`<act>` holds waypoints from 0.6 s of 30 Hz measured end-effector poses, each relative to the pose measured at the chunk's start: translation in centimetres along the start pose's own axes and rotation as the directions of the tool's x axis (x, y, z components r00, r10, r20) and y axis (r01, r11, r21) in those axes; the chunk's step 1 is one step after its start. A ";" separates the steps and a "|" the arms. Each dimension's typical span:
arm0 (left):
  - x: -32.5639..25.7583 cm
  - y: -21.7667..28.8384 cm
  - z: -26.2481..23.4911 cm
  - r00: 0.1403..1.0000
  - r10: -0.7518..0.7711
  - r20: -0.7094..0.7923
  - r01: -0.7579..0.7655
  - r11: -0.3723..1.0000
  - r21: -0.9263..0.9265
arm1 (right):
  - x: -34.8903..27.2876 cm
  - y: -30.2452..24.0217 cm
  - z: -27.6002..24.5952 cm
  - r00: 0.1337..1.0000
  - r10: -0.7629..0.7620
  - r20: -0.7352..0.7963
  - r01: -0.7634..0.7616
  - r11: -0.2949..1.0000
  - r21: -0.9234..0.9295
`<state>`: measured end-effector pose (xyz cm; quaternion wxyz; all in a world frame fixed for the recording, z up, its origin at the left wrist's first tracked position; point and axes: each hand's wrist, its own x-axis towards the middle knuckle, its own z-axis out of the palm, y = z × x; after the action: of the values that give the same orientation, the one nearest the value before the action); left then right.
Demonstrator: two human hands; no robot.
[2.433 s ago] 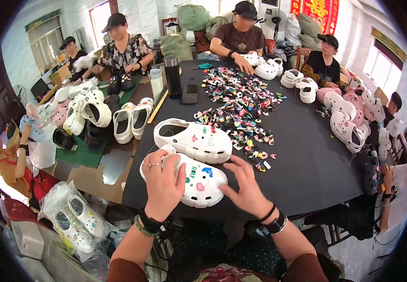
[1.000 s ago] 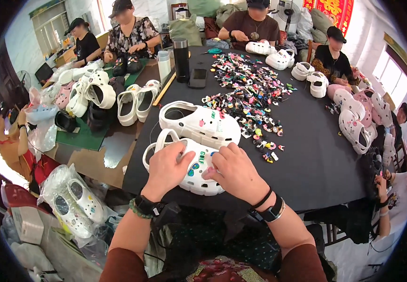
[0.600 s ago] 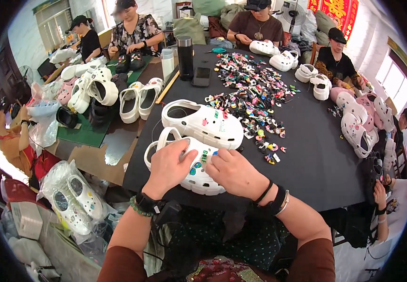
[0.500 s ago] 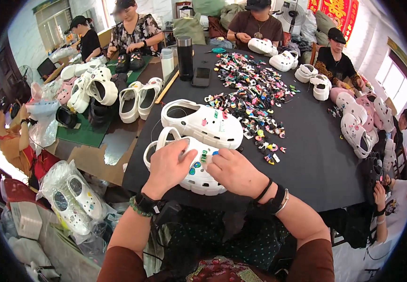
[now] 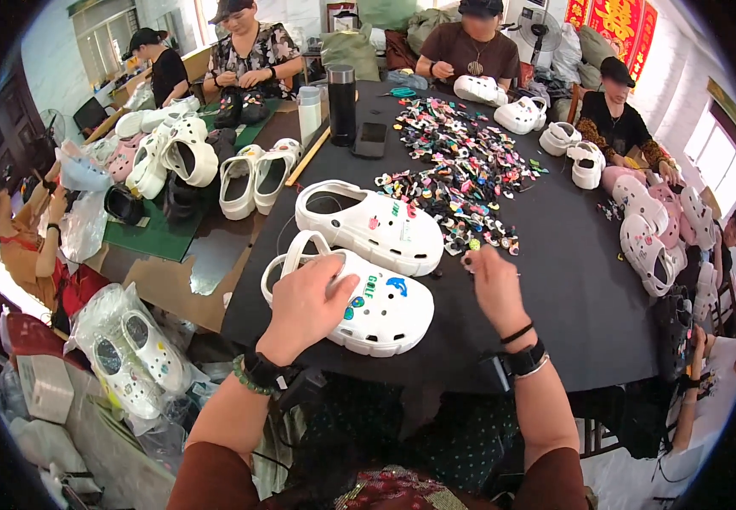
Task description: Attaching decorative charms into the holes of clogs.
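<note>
A white clog [image 5: 389,319] lies in front of me, with green letter charms, a blue dolphin charm [image 5: 397,286] and a blue-green charm on its upper. My left hand [image 5: 312,297] is closed round its heel and opening side. Just behind it rests the matching white clog [image 5: 385,225], bearing a few charms. To the right of the clogs, my right hand [image 5: 497,285] is at the near edge of the loose charm pile [image 5: 461,161]. Its fingers are pinched together, with a small pale charm [image 5: 469,260] at the tips.
Behind the clogs stand a black bottle [image 5: 342,106], a white bottle [image 5: 309,115] and a phone [image 5: 371,140]. More clogs [image 5: 253,177] sit to the left, and pink and white ones [image 5: 644,229] at the right edge. Bagged clogs [image 5: 134,361] lie lower left. Several people work around the table.
My right hand has left the front clog and moved right to the near edge of the charm pile, uncovering the blue dolphin charm. My left hand keeps its hold on the clog.
</note>
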<state>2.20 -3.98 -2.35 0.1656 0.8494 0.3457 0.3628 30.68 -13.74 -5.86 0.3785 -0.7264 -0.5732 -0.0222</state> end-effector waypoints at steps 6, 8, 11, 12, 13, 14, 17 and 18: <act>0.8 2.5 -1.1 0.975 0.159 -0.155 -0.127 0.972 0.198 | 0.9 4.7 -1.9 0.988 0.122 -0.093 -0.139 0.971 -0.194; 1.8 2.9 -1.0 0.956 0.219 -0.197 -0.157 0.945 0.288 | 0.7 5.3 -2.0 0.985 0.147 -0.090 -0.165 0.955 -0.247; 4.5 2.4 0.4 0.948 0.268 -0.171 -0.230 0.950 0.211 | 0.9 5.3 -1.9 0.977 0.193 -0.089 -0.208 0.955 -0.212; 5.4 1.9 1.0 0.944 0.276 -0.179 -0.236 0.947 0.216 | 1.0 5.1 -1.7 0.972 0.206 -0.112 -0.222 0.962 -0.156; 6.4 1.3 1.7 0.974 0.200 -0.109 -0.171 0.958 0.230 | 1.2 4.7 -1.5 0.975 0.198 -0.097 -0.209 0.971 -0.120; 7.4 0.8 2.5 0.990 0.131 -0.047 -0.115 0.962 0.248 | 1.3 4.2 -1.3 0.976 0.200 -0.089 -0.207 0.975 -0.078; 10.1 -0.7 4.4 0.999 -0.003 0.033 -0.003 0.982 0.188 | 1.9 2.3 -0.2 0.998 -0.001 -0.060 0.007 0.995 0.104; 10.7 -1.0 4.9 0.970 -0.180 0.161 0.163 0.980 0.111 | 2.1 1.7 0.1 0.996 -0.073 -0.056 0.080 0.987 0.143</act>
<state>10.63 4.10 -0.82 0.1838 0.8513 0.4197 0.2559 32.80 -12.05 -5.82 0.4434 -0.6736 -0.5911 -0.0134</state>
